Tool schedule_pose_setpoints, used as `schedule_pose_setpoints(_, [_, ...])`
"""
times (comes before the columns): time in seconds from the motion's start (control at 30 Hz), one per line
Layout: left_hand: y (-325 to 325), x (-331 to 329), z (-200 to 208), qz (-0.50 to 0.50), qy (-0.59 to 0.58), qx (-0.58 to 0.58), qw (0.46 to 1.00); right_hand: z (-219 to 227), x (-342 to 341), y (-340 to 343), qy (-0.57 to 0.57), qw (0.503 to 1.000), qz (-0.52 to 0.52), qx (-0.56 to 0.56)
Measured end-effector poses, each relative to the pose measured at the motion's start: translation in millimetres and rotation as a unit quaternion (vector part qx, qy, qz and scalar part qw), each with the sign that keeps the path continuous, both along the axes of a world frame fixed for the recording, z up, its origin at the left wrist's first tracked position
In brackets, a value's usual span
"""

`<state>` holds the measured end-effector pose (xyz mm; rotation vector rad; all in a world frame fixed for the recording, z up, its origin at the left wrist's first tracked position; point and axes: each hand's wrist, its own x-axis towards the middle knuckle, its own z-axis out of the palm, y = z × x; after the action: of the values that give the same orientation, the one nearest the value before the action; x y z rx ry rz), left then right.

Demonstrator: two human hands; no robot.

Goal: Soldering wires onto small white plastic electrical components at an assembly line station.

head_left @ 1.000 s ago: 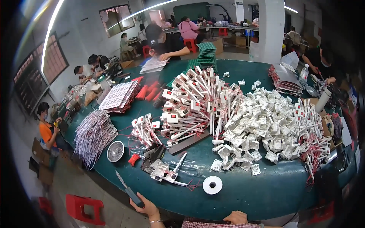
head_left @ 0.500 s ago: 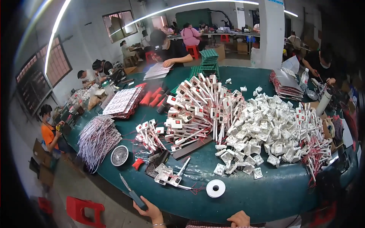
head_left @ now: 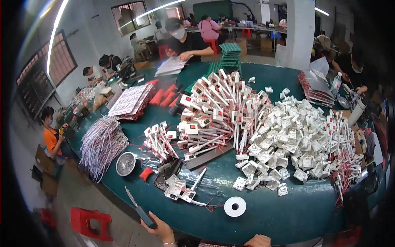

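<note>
My left hand [head_left: 161, 230], at the lower edge left of centre, is closed round the dark handle of a soldering iron [head_left: 145, 215]. Its metal tip points up and to the left, past the table's edge. Low in the picture, my right hand [head_left: 259, 241] rests by the near edge, its fingers mostly hidden. Between and beyond my hands stands a white reel [head_left: 235, 206]. Opened white switch housings [head_left: 176, 187] with red wires lie near it, beside a dark box [head_left: 161, 181] and a red piece [head_left: 145, 174].
The green table [head_left: 214, 226] bears a large heap of white housings [head_left: 284, 140] and a pile of wired switch sticks [head_left: 210, 115]. A metal bowl [head_left: 126, 164] and bundled white wires [head_left: 103, 146] are at left. Several people work around; a red stool [head_left: 90, 222] stands on the floor.
The view has tilted and shifted slightly, so my right hand sits lower and shows less. The soldering iron stays in my left hand. Across the table, the person's head has lifted.
</note>
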<state>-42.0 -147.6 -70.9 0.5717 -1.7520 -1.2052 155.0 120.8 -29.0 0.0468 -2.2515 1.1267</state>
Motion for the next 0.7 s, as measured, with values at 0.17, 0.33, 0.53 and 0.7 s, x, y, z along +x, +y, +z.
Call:
schedule_pose_setpoints(0.17, [-3, -1, -7, 0.014, -0.032, -0.044, 0.998, -1, -2, -2, -0.008, 1.000, -0.004, 0.018])
schedule_pose_setpoints(0.33, [-5, 6, -9, 0.004, -0.009, -0.027, 1.000, 2, -4, -2, 0.007, 1.000, -0.006, 0.026])
schedule_pose_setpoints(0.53, [-7, 7, -16, 0.019, -0.017, -0.021, 0.999, 6, -16, 1, 0.018, 1.000, 0.007, 0.018])
schedule_pose_setpoints(0.7, [-1, 8, -5, 0.021, -0.038, 0.000, 0.999, 12, -11, 1, -0.004, 1.000, 0.025, 0.003])
